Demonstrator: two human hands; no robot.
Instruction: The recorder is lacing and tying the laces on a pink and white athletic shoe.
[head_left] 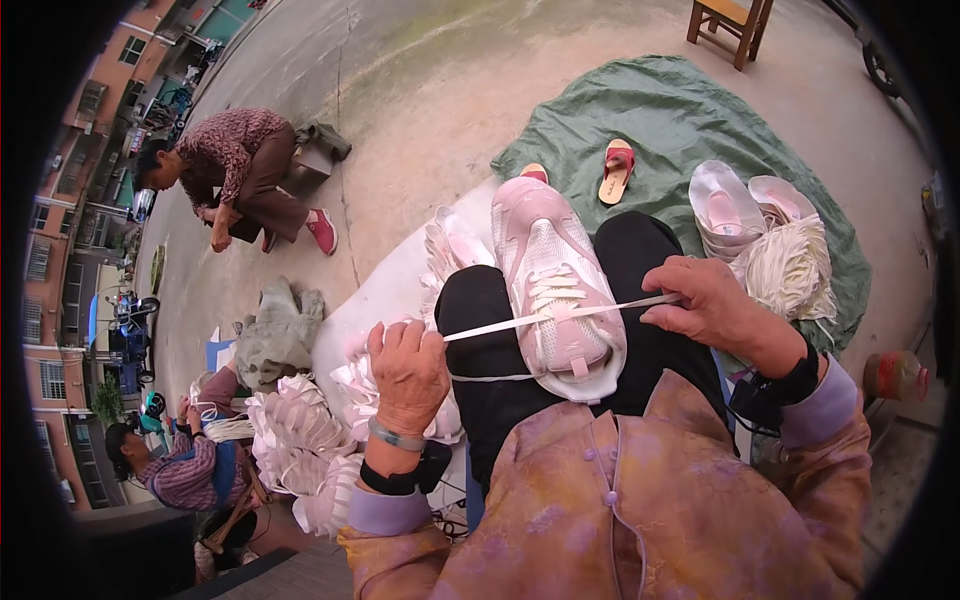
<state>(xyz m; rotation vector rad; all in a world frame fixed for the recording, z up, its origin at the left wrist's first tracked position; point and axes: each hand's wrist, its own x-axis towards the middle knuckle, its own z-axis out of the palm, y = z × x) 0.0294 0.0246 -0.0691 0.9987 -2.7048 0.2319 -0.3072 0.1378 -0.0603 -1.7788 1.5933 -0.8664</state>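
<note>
A pink and white sneaker (552, 240) lies across my black-trousered thighs, toe pointing away from me. Its lower eyelets are laced in a crisscross. A flat white shoelace (490, 328) runs taut over the tongue, from one hand to the other. My left hand (408, 372), a bangle at its wrist, is closed on the lace's left part beside the shoe. To the right, my right hand (703, 308) pinches the other part between thumb and fingers. A loose strand crosses lower on the left, near the shoe's collar.
Several pink-white shoes (300, 430) are heaped at my left. More shoes (735, 215) and a bundle of white laces (790, 270) rest on a green tarp (660, 110) with red slippers (617, 170). Two people sit at left. A plastic bottle (893, 377) stands far right.
</note>
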